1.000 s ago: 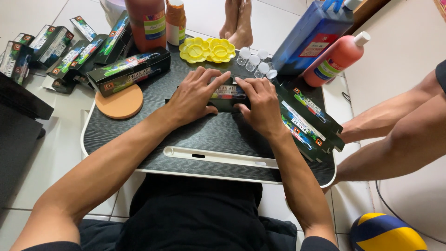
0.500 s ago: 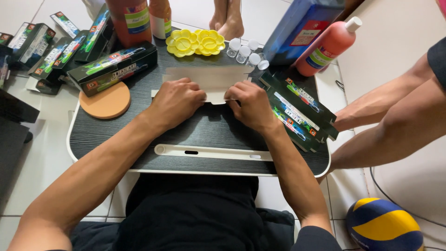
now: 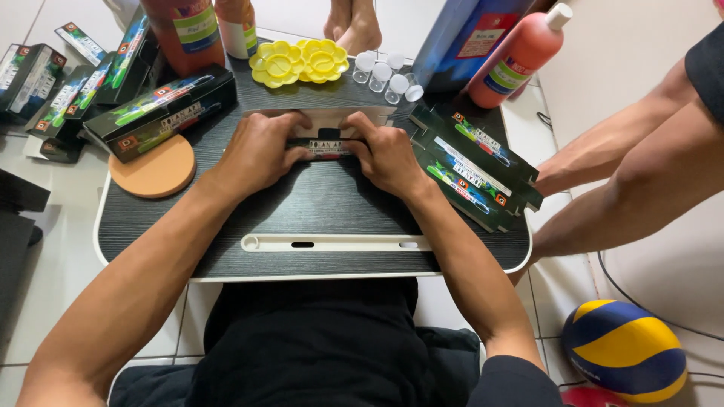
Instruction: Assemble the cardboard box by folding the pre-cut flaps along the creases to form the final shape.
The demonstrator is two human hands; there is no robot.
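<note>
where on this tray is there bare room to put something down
Free: the strip between the hands and the slot, and the left edge below the round coaster. Crowded: the far edge with palettes and vials, and the right side under flat cartons.

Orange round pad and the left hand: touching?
Apart. The head view shows bare dark tabletop between the orange round pad and the left hand, which presses the flat carton.

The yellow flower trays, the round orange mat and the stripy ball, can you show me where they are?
yellow flower trays (image 3: 300, 62), head view, middle where the two meet.
round orange mat (image 3: 154, 169), head view, its flat top.
stripy ball (image 3: 624, 350), head view, yellow stripe.
</note>
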